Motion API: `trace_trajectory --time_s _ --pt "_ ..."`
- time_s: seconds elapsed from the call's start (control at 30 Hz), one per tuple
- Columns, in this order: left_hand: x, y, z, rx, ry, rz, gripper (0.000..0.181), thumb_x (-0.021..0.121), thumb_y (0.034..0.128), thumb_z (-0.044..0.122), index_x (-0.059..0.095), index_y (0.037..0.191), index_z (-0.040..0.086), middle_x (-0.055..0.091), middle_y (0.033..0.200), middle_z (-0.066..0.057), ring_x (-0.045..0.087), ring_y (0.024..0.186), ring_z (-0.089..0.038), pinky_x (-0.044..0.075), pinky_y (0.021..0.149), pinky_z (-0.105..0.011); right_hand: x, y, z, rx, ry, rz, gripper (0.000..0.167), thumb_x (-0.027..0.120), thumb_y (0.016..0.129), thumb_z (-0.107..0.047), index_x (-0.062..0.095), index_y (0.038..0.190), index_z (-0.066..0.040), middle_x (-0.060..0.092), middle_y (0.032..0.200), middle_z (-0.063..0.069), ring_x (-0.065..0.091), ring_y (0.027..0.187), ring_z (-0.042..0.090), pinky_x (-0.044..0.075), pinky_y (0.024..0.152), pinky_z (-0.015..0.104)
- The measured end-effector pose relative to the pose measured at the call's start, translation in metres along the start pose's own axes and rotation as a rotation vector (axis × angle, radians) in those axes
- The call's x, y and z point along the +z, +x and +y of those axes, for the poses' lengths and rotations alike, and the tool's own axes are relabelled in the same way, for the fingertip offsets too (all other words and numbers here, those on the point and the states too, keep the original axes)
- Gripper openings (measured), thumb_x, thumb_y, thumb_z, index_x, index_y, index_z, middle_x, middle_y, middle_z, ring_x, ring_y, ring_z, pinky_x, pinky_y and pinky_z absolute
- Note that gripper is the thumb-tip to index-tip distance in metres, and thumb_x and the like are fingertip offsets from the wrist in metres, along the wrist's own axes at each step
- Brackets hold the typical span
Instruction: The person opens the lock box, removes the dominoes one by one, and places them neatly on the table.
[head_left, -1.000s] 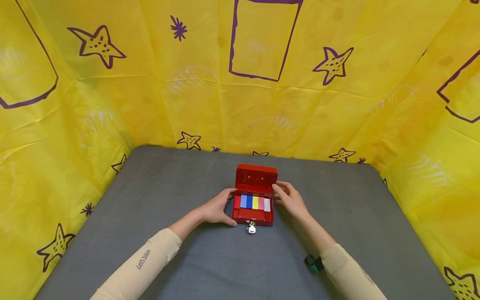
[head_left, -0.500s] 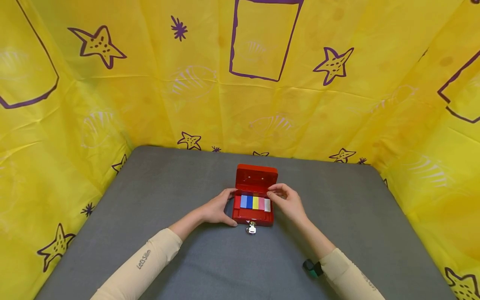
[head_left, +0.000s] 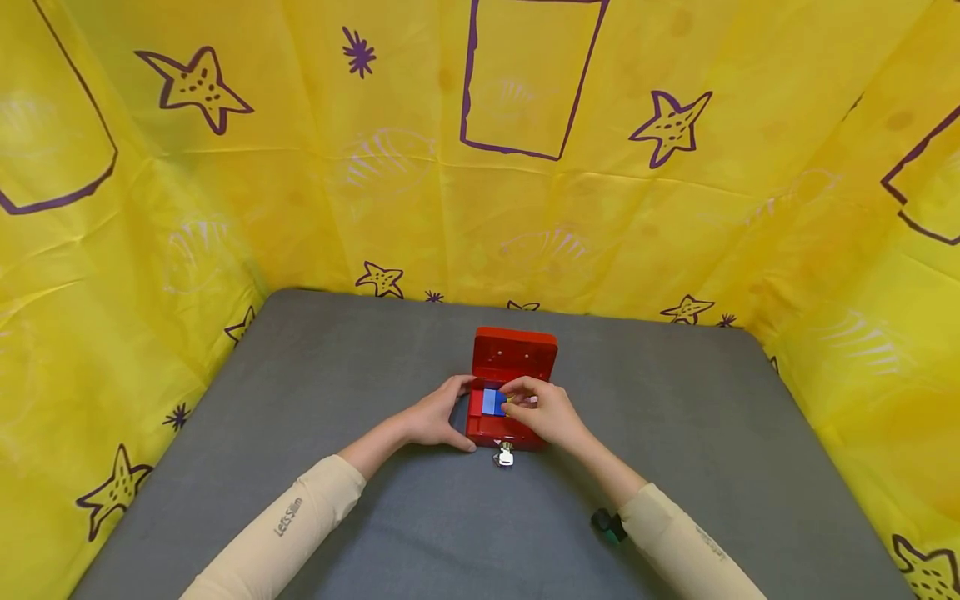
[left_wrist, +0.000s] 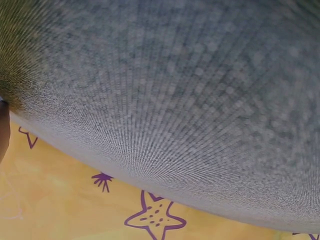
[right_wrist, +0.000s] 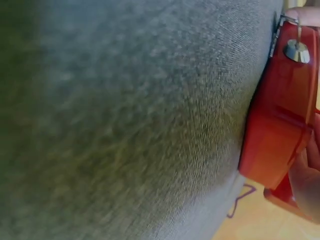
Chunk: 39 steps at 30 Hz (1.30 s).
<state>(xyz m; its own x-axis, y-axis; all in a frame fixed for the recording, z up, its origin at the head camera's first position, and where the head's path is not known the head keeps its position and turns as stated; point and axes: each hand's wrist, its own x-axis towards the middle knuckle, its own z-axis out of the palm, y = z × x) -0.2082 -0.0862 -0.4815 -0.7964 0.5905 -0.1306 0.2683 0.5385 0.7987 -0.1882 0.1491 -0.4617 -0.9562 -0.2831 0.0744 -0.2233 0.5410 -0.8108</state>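
A small red cash box stands on the grey table with its lid raised. My left hand grips its left side, thumb at the front corner and fingers at the back. Inside lie a light blue block, a dark blue block and a yellow one, mostly covered. Over the right half of the box is my right hand. Its thumb and bent forefinger stand apart at the dark blue block, with no firm pinch visible. That hand hides the blocks on the right. Keys hang from the front lock.
The grey table surrounds the box. Yellow cloth walls with purple starfish drawings stand behind it and at both sides. A dark band sits at the right wrist. Mostly tabletop fills the left wrist view.
My right hand has moved left, from the box's right edge to over the blocks, and now covers the pink and white ones. The left hand keeps its place on the box.
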Motion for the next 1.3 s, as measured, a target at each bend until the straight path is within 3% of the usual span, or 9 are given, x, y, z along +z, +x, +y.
trace_trajectory --time_s 0.27,0.4,0.73,1.3 --pt "-0.001 0.0 -0.001 0.03 0.003 0.003 0.104 0.089 0.0696 0.022 0.023 0.148 0.002 0.035 0.147 -0.015 0.037 0.136 -0.028 0.029 0.112 -0.045 0.013 0.009 -0.001 -0.153 -0.17 -0.021 0.025 0.076 0.084 -0.014 0.072 0.108 -0.009 0.07 0.102 0.004 0.063 0.088 0.021 0.054 0.082 0.038" --pt "-0.001 -0.001 -0.002 0.032 0.008 0.009 0.103 0.089 0.0695 0.022 0.024 0.147 0.002 0.036 0.146 -0.015 0.038 0.134 -0.027 0.029 0.112 -0.046 0.018 0.013 -0.001 -0.187 -0.226 -0.037 0.028 0.076 0.084 -0.015 0.071 0.111 -0.007 0.07 0.106 0.005 0.063 0.092 0.021 0.052 0.085 0.037" --pt "-0.001 -0.001 -0.001 0.039 -0.003 0.006 0.103 0.089 0.0695 0.022 0.025 0.147 0.002 0.036 0.146 -0.016 0.037 0.135 -0.028 0.029 0.111 -0.047 0.024 0.02 -0.005 -0.233 -0.322 -0.087 0.032 0.075 0.085 -0.019 0.071 0.115 -0.007 0.07 0.111 0.006 0.061 0.105 0.025 0.044 0.098 0.044" --pt "-0.001 0.001 -0.003 0.043 0.007 0.007 0.103 0.09 0.069 0.023 0.025 0.147 0.001 0.037 0.146 -0.016 0.038 0.135 -0.028 0.029 0.112 -0.046 0.028 0.019 -0.005 -0.313 -0.4 -0.116 0.027 0.076 0.085 -0.019 0.074 0.109 -0.008 0.072 0.104 0.004 0.06 0.097 0.021 0.049 0.09 0.037"
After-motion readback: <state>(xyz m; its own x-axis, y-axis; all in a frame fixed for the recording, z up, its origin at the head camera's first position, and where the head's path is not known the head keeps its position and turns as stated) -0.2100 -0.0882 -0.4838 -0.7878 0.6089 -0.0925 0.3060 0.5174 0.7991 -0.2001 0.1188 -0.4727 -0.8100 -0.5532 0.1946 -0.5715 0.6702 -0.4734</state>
